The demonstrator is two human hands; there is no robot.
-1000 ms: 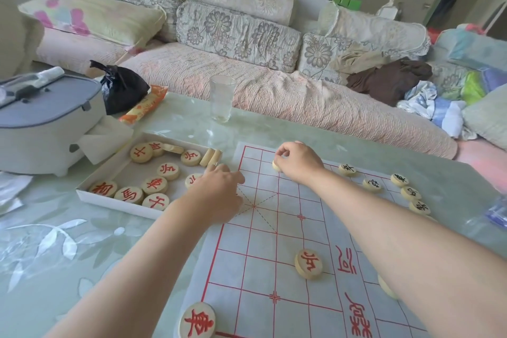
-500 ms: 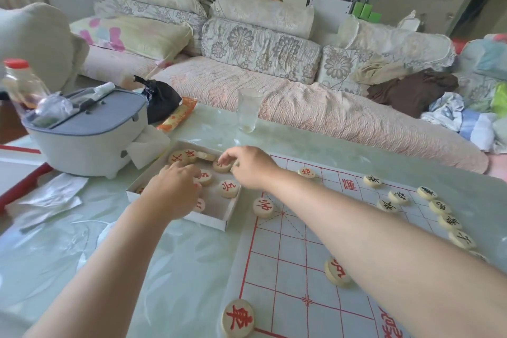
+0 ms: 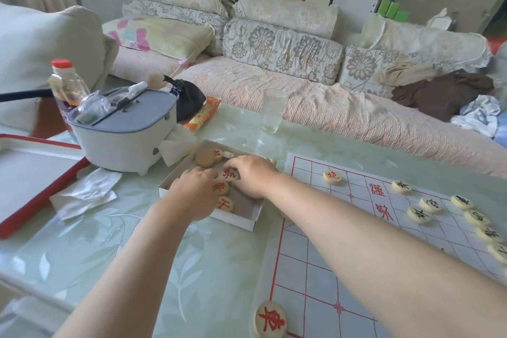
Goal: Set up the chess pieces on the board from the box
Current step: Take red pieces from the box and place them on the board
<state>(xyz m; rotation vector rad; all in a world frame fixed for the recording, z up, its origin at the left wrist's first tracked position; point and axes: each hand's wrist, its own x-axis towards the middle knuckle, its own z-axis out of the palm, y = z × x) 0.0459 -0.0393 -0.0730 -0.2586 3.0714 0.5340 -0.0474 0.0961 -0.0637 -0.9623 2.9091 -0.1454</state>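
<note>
Box: While both hands were down inside it, the shallow white box (image 3: 236, 221) lay on the table (image 3: 82, 250), just left of the board (image 3: 315, 269).
Left hand: The left hand (image 3: 196, 189) was over the near-left part of the box, fingers bent down onto the pieces. Whether it gripped one could not be told.
Right hand: The right hand (image 3: 252, 175) reached in from the board side with its fingers curved down and the tips hidden. A hold could not be confirmed.
Pieces: Three red-lettered pieces (image 3: 220, 187) showed between the hands, and a blank-faced piece (image 3: 205, 157) lay at the far end. On the board were a far red piece (image 3: 332, 177), a near red piece (image 3: 271, 318) and black-lettered pieces (image 3: 430, 204) at the right.
Around: A white container (image 3: 126, 134) with a grey lid stood just beside the box, with a tissue (image 3: 175, 149) between them. Behind were a black bag (image 3: 189, 99), an orange packet (image 3: 204, 114) and a glass (image 3: 271, 111).
In the way: The hands covered much of the box, and the right forearm hid part of the grid.
Change: Half a second before, the right hand was at the far end of the box. Now the two hands were nearly together in the middle.
Materials: The pieces were flat, round, pale discs with painted characters. The board was a thin sheet with red lines, and the table top was glossy pale green with a leaf pattern.
</note>
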